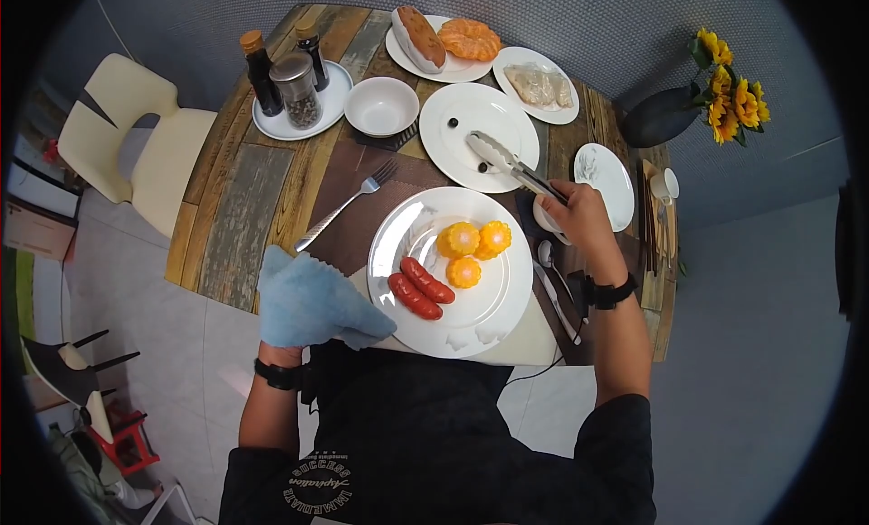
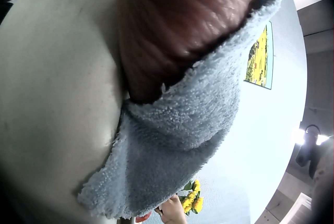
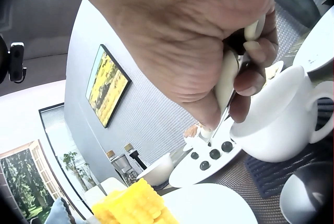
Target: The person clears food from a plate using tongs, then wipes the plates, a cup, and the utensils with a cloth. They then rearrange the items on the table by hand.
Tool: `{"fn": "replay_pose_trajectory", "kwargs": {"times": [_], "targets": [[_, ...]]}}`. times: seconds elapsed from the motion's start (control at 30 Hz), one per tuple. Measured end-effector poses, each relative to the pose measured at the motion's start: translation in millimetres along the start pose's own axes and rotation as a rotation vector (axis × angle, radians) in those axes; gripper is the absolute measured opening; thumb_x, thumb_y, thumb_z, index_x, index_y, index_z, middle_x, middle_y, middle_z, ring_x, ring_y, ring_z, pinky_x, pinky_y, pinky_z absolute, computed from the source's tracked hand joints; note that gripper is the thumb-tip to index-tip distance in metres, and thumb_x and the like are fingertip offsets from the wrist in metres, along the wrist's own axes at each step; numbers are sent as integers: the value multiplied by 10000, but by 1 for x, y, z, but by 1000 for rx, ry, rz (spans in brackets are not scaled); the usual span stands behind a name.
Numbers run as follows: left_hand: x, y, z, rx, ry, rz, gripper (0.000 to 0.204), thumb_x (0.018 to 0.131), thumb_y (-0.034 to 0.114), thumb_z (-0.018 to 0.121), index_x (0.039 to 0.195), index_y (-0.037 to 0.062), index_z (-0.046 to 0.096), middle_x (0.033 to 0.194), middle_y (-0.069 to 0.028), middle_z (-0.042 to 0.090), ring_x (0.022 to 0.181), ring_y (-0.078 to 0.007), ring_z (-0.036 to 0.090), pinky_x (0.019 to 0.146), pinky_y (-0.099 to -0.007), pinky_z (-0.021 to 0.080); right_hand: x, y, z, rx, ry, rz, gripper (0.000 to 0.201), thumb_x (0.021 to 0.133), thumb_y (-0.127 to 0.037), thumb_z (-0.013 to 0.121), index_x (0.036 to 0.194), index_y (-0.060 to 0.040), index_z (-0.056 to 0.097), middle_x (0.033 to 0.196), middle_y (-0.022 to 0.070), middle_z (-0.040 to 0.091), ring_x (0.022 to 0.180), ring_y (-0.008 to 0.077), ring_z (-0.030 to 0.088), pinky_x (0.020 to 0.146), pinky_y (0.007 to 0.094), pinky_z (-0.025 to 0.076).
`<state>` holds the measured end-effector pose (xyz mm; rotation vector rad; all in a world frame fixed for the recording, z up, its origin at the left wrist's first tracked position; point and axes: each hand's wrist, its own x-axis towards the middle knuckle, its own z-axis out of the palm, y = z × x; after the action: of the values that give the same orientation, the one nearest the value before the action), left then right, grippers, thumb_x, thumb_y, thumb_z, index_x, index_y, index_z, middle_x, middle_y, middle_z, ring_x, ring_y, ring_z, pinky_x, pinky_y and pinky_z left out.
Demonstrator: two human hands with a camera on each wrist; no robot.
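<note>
My right hand (image 1: pixel 582 219) grips metal tongs (image 1: pixel 496 154), whose tips reach over the far white plate (image 1: pixel 444 158). Several small dark round berries or olives (image 3: pixel 214 154) lie on that plate. A blue cloth (image 1: pixel 312 294) covers my left hand (image 2: pixel 182 26), and its tapered end meets the near left rim of the large plate (image 1: pixel 507 321). The cloth hides my left fingers, so I cannot tell how they lie. That large plate bears two red sausages (image 1: pixel 415 297) and three yellow corn pieces (image 1: pixel 463 272).
Left of the large plate is a fork (image 1: pixel 364 193); a knife (image 1: pixel 557 303) and a spoon (image 1: pixel 547 256) lie right. Farther back stand a bowl (image 1: pixel 381 107), a tray (image 1: pixel 335 95) of bottles, and bread (image 1: pixel 469 40). A white pitcher (image 3: pixel 282 125) stands near my right hand.
</note>
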<state>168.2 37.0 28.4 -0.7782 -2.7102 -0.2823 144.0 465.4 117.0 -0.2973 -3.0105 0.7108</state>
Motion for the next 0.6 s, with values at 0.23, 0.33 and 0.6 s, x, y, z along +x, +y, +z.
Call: {"fn": "replay_pose_trajectory", "kwargs": {"times": [0.23, 0.33, 0.6], "targets": [[-2, 0, 2, -172, 37, -111, 215, 689, 289, 744, 612, 181, 574, 666, -48, 575, 725, -283, 556, 731, -383, 424, -2, 1, -4, 28, 9, 45, 363, 877, -247, 750, 1081, 52, 738, 741, 251, 689, 646, 324, 699, 637, 380, 527], [-4, -1, 3, -160, 35, -112, 214, 694, 292, 745, 622, 180, 578, 663, -47, 572, 723, -282, 555, 733, -382, 424, -3, -1, -6, 54, -11, 75, 358, 883, -247, 744, 1080, 52, 738, 711, 236, 682, 610, 301, 685, 615, 377, 521], [-4, 1, 6, -150, 100, -104, 226, 708, 298, 741, 626, 180, 566, 661, -41, 568, 729, -279, 556, 734, -383, 423, -9, 13, 1, 61, 34, -11, 338, 900, -234, 733, 1083, 51, 738, 657, 194, 658, 533, 219, 615, 564, 351, 491]]}}
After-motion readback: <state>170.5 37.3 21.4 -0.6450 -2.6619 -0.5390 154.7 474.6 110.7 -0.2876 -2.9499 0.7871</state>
